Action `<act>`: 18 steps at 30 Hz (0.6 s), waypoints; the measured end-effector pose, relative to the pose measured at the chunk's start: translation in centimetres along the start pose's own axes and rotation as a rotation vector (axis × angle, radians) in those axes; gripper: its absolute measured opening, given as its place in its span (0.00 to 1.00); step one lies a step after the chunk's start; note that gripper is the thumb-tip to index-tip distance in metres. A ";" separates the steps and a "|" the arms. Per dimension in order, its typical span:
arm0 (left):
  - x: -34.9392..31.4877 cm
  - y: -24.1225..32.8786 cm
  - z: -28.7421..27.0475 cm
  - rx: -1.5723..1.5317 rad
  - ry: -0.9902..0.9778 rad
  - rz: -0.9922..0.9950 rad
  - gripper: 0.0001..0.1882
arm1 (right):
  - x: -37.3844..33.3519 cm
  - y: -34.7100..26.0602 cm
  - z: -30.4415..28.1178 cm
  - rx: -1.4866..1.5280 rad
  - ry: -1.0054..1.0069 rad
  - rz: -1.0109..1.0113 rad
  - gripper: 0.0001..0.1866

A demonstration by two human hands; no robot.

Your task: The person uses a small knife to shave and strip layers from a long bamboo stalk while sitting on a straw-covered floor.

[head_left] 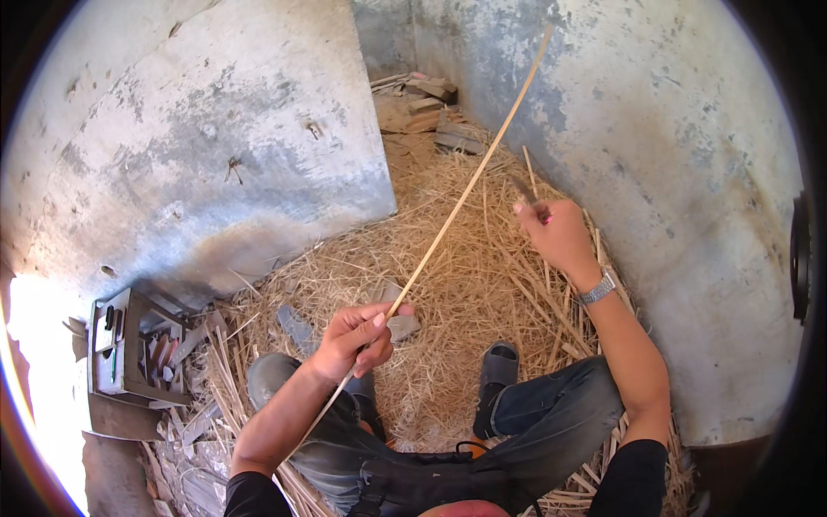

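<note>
My left hand (355, 340) pinches a long, thin bamboo strip (465, 194) between thumb and fingers. The strip slants from beside my left forearm up toward the far right, its tip in front of the wall. My right hand (558, 237), with a metal watch on the wrist, is closed around a small knife (524, 190). Its dark blade points up and left; a bit of red or pink shows at the grip, and the rest of the handle is hidden in the fist. The blade is apart from the strip.
Shavings (431, 345) cover the floor between my legs, with more strips (551, 302) along the right wall (680, 172). To the left stands a small wooden stool or stand (129, 345) with tools on it. Bricks (431, 89) lie beyond the wall's end.
</note>
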State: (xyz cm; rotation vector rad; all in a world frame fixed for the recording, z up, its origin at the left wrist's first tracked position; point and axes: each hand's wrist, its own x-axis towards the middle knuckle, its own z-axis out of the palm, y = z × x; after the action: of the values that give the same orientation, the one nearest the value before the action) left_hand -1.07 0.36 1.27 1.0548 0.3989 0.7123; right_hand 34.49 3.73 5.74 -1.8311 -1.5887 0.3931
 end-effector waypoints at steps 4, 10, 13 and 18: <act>0.0 -0.7 0.2 0.013 -0.045 -0.102 0.20 | -0.8 -1.1 0.0 0.518 0.015 -0.053 0.19; 0.5 -1.6 0.6 0.141 -0.087 -0.225 0.21 | -0.9 -1.5 1.0 0.629 -0.063 -0.258 0.17; 0.6 -1.5 0.5 0.154 -0.097 -0.230 0.21 | -0.6 -1.0 0.6 0.607 -0.034 -0.211 0.17; 0.2 -1.0 0.3 0.150 -0.202 -0.371 0.19 | 0.3 0.5 -1.2 1.012 0.058 -0.008 0.18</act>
State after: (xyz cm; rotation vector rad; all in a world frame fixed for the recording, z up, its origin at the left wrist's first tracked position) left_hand -0.44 0.01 0.54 1.1423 0.4618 0.2451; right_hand 35.72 3.68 6.34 -1.0283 -1.0286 0.9227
